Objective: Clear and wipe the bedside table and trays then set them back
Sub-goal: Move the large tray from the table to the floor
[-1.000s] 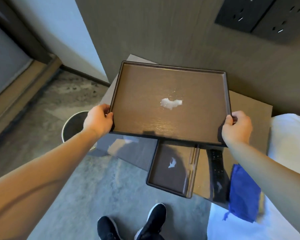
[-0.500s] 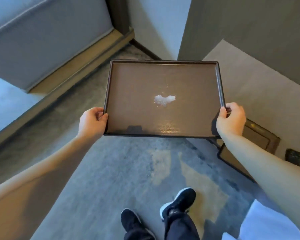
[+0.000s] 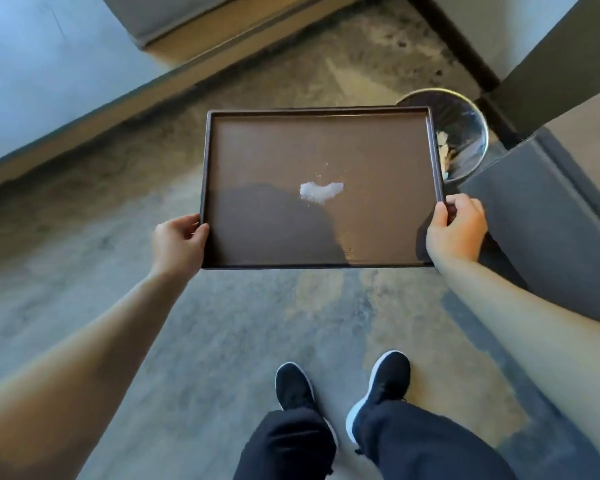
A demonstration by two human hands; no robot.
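my left hand (image 3: 178,242) grips the left edge of the brown tray (image 3: 274,154), thumb over the rim and fingers curled under it. my right hand (image 3: 456,230) grips the right edge the same way, thumb on the rim near the front corner. i see the tray held about level in the air over the grey floor (image 3: 118,306), in front of my two black shoes (image 3: 378,386). a small white crumpled scrap (image 3: 321,190) lies near the middle of the tray, with a few tiny specks just above it. a round bin (image 3: 465,133) stands on the floor past the tray's far right corner, partly hidden by it, with some litter inside. a dark grey bedside table (image 3: 541,216) is just to my right.
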